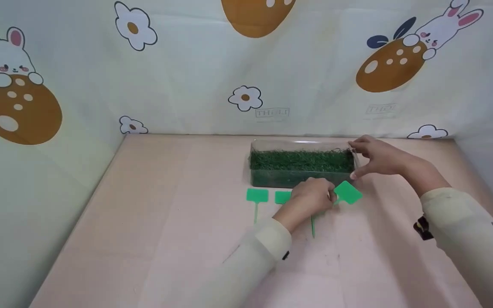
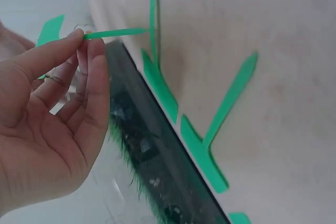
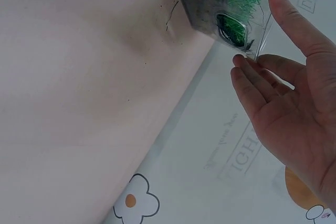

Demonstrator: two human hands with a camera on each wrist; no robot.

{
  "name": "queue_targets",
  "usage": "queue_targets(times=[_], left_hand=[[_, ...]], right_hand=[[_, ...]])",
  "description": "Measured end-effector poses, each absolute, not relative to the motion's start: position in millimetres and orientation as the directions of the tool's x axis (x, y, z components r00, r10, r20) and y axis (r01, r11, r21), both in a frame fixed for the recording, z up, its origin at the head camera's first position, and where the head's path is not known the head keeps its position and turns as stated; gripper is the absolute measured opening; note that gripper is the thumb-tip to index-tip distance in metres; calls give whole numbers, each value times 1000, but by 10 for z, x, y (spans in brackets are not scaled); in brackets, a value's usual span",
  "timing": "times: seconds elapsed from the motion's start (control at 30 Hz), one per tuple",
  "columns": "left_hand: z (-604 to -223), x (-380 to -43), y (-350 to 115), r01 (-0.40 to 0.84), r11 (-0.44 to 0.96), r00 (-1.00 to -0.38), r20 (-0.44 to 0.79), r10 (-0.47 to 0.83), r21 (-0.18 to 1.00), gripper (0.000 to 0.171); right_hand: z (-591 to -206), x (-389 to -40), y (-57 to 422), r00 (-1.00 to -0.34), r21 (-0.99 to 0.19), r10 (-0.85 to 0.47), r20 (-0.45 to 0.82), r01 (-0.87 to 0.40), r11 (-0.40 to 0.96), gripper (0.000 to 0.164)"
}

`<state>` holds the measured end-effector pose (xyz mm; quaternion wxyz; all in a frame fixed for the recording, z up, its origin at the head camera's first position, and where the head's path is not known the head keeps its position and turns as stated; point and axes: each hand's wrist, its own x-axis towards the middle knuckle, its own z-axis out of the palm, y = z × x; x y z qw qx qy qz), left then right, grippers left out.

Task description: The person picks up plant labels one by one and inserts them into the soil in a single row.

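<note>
My left hand (image 1: 313, 196) pinches the stem of a green plant label (image 1: 348, 192) between thumb and fingers, in front of the planter's right part. The label's flat square head points right in the head view. My right hand (image 1: 379, 158) holds the right end of a clear plastic planter box (image 1: 272, 179), its thumb at the front corner and fingers at the back corner. Short green grass (image 1: 302, 160) fills the box. More green labels lie along the box's front: one label (image 1: 257, 195) at left, a second label (image 1: 282, 197) beside it, and a label stem (image 1: 313, 226) below the left hand, its head hidden.
The pale pink table (image 1: 144, 222) extends left and in front of the box. Behind stands a white cloth backdrop (image 1: 186, 77) printed with rabbits and flowers. A few dark specks and a thin dark strand (image 3: 172, 14) lie near the box.
</note>
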<state>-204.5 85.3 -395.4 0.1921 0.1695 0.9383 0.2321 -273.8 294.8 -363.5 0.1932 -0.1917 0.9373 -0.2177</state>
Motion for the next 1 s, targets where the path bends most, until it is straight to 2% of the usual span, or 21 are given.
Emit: queue_targets(times=[0.2, 0.3, 0.43, 0.57, 0.63, 0.77, 1.0], left_hand=[[-3798, -2113, 714, 264, 770, -885, -171, 433, 581, 7], [-3724, -2160, 675, 311, 716, -884, -86, 459, 625, 4], [-3665, -2239, 661, 379, 652, -886, 53, 461, 657, 14], [-3685, -2323, 680, 422, 589, -883, 165, 439, 690, 20], [-3708, -2374, 708, 434, 554, -882, 209, 422, 710, 15], [-3737, -2483, 788, 420, 529, -895, 239, 378, 737, 12], [-3757, -2620, 927, 368, 590, -918, 181, 353, 719, 11]], right_hand=[[-3663, -2736, 2965, -853, -474, -457, -251, -303, 826, 87], [-3660, -2750, 2974, -855, -469, -455, -247, -305, 829, 88], [-3647, -2760, 2978, -868, -461, -422, -263, -271, 845, 94], [-3663, -2749, 2976, -868, -492, -419, -267, -252, 834, 86], [-3675, -2742, 2978, -864, -514, -435, -253, -261, 817, 82], [-3676, -2734, 2982, -861, -518, -448, -242, -276, 810, 88], [-3660, -2752, 2978, -863, -524, -459, -214, -295, 799, 88]])
